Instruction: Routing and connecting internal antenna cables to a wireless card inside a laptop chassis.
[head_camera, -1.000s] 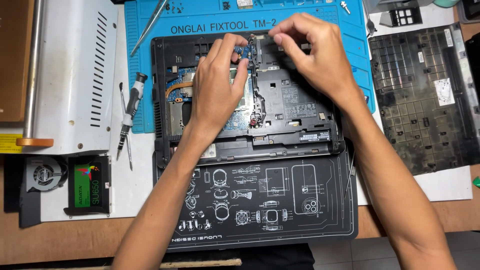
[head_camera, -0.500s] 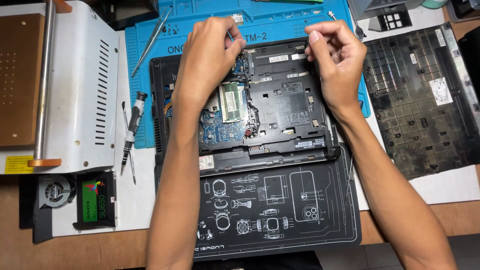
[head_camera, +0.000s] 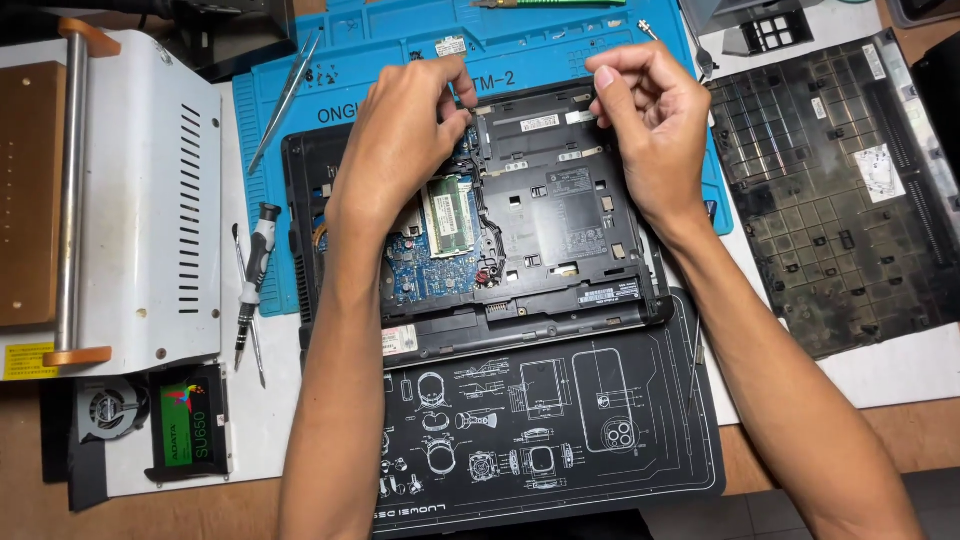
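Both hands have slid up to the far edge of the opened laptop base since the earlier frames, uncovering the green memory module.

Left hand (head_camera: 400, 140) rests over the upper left of the laptop base (head_camera: 560, 215), its thumb and forefinger pressed together on something small at the top rim that I cannot make out. Right hand (head_camera: 650, 120) sits at the upper right of the rim, fingers curled and tips pinched on a thin pale strip there. Memory module (head_camera: 448, 215) lies in its slot just below the left wrist, beside the blue circuit board (head_camera: 425, 275). The base lies across a blue work mat (head_camera: 400, 40) and a black printed mat (head_camera: 540, 430). A screwdriver (head_camera: 254, 275) lies left of it, tweezers (head_camera: 285, 95) on the blue mat, a removed black cover (head_camera: 840, 200) well to the right, and a solid-state drive (head_camera: 187, 425) at lower left.
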